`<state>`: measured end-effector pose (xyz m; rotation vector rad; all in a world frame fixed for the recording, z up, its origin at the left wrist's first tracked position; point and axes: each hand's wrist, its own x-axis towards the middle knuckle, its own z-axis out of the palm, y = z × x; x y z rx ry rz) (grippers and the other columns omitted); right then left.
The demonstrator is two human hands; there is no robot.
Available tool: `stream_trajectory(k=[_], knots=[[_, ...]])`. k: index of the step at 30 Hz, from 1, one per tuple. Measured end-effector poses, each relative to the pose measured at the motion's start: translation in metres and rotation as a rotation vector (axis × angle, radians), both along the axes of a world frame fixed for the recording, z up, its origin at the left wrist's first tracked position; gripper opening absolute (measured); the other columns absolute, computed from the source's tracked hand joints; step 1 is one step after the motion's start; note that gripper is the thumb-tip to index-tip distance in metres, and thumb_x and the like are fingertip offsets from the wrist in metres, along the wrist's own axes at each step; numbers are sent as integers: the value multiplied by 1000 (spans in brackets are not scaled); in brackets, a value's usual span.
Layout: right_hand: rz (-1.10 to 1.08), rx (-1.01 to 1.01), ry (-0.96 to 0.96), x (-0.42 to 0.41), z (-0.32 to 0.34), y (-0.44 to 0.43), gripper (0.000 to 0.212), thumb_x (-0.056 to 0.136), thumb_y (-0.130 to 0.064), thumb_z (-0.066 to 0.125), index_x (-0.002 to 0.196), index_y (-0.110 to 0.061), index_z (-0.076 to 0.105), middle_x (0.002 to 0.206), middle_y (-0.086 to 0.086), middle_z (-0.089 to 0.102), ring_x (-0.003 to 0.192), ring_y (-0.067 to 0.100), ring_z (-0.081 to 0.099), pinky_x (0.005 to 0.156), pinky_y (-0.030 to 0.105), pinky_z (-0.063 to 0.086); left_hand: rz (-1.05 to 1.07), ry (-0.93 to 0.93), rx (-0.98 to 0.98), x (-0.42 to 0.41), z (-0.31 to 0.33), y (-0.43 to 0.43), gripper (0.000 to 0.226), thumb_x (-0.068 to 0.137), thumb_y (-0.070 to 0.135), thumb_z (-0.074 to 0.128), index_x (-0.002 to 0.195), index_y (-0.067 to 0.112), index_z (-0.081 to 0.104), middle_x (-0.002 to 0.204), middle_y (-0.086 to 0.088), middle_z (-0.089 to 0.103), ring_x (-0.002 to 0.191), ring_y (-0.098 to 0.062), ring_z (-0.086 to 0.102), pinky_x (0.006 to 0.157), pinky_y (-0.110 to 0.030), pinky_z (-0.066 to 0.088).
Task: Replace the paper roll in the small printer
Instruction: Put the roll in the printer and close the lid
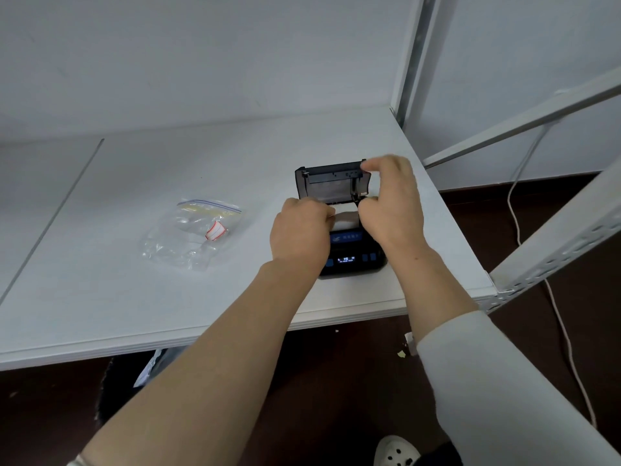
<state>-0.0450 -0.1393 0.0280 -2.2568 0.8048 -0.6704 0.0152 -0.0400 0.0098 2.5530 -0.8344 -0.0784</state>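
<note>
A small black printer with a blue panel and a lit display sits near the right front of the white shelf. Its lid stands open and upright. A white paper roll lies in the open bay, partly hidden by my hands. My left hand is curled over the roll's left end, fingers on the paper. My right hand reaches over the printer's right side, fingertips pinching the lid's top right corner and thumb near the hinge.
A clear zip bag with a red-edged label lies on the shelf to the left of the printer. White metal shelving posts stand at the right. A white cable hangs beyond them. The shelf's front edge is close to the printer.
</note>
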Motion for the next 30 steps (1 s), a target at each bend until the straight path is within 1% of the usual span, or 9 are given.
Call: stream_trajectory(k=[2, 4, 9, 14, 16, 21, 26, 28, 30], knots=[[92, 6, 74, 7, 7, -5, 69, 77, 10, 39, 142, -11, 33, 156, 5, 25, 143, 20, 23, 115, 29, 20, -2, -15, 3, -2, 0, 1, 25, 88, 11, 44, 83, 9, 68, 94, -10, 65, 98, -28, 45, 67, -30, 33], [186, 40, 169, 12, 13, -11, 70, 81, 10, 34, 147, -13, 26, 157, 5, 23, 146, 19, 17, 115, 26, 15, -7, -34, 4, -4, 0, 3, 25, 89, 12, 44, 84, 11, 69, 94, -10, 66, 97, -28, 46, 67, -31, 33], [129, 82, 89, 7, 10, -12, 47, 90, -2, 35, 133, -13, 48, 138, 7, 49, 125, 21, 47, 100, 23, 33, -10, -48, -23, -15, 8, 11, 26, 90, 15, 47, 97, 15, 72, 108, -6, 61, 103, -26, 48, 72, -32, 40], [74, 53, 64, -8, -10, -9, 36, 97, -11, 37, 130, -14, 52, 129, 11, 54, 114, 23, 54, 88, 17, 33, -38, 22, -99, -29, 9, 22, 27, 93, 18, 49, 108, 17, 70, 113, -8, 55, 108, -23, 50, 73, -30, 43], [44, 120, 27, -9, -13, -9, 34, 96, -10, 43, 127, -13, 56, 125, 12, 55, 112, 23, 55, 90, 18, 36, -33, 28, -110, -32, 7, 25, 26, 93, 18, 49, 108, 16, 70, 113, -9, 56, 109, -24, 50, 76, -32, 46], [12, 329, -64, -6, -7, -9, 32, 88, -2, 54, 118, -9, 63, 119, 12, 60, 101, 17, 56, 102, 34, 45, -35, 33, -129, -33, 6, 26, 27, 93, 17, 49, 110, 18, 70, 115, -7, 56, 112, -22, 49, 76, -28, 42], [-80, 682, -150, -12, 0, -13, 39, 80, 10, 61, 116, -4, 63, 106, 7, 57, 97, 13, 55, 91, 19, 42, -50, 52, -113, -31, 5, 25, 27, 93, 19, 48, 108, 17, 70, 118, -6, 56, 115, -23, 47, 82, -28, 44], [-128, 781, -142, -12, -1, -12, 46, 79, 13, 61, 121, -6, 60, 114, 11, 55, 108, 17, 54, 89, 17, 36, -55, 57, -126, -31, 4, 26, 28, 94, 21, 48, 111, 19, 69, 119, -6, 57, 116, -23, 47, 85, -30, 45], [-173, 869, -127, -11, -2, -11, 52, 80, 12, 60, 127, -10, 55, 130, 12, 51, 117, 20, 50, 87, 21, 34, -64, 53, -135, -30, 2, 27, 28, 93, 22, 48, 114, 20, 68, 118, -5, 57, 115, -22, 47, 85, -29, 45]])
